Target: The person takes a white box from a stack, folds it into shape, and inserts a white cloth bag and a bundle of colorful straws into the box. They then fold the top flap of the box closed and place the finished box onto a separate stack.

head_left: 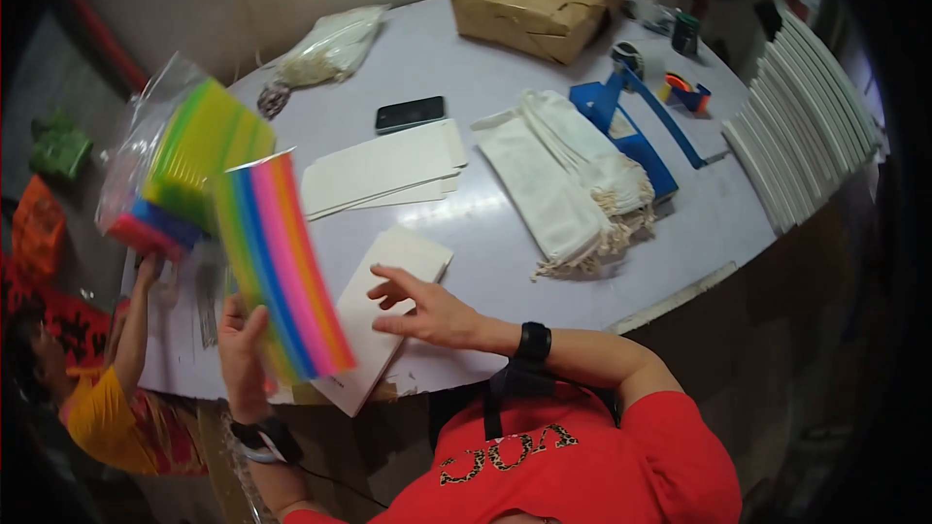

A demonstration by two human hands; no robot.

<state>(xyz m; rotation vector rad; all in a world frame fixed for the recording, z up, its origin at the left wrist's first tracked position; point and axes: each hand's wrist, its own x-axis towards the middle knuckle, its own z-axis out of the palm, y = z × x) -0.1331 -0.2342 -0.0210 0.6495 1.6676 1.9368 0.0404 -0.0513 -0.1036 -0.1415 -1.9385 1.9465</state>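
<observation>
My left hand (243,344) is closed on the lower left edge of a flat pack of rainbow-striped strips (283,267) in clear wrap, held up off the table. The stripes run from yellow-green through blue and pink to orange. My right hand (425,311) has its fingers apart and holds nothing. It hovers over a stack of long white cards (417,250) at the table's near edge, partly hidden by the pack and the hand. Farther back lie more white cards (374,170), with a dark phone (410,114) just behind them.
White drawstring pouches (558,180) lie right of centre beside a blue tape dispenser (631,136). A brown paper parcel (534,5) sits at the back. White panels (806,121) are stacked at right. Bagged coloured packs (199,150) stand at left, near another person's arm (136,330).
</observation>
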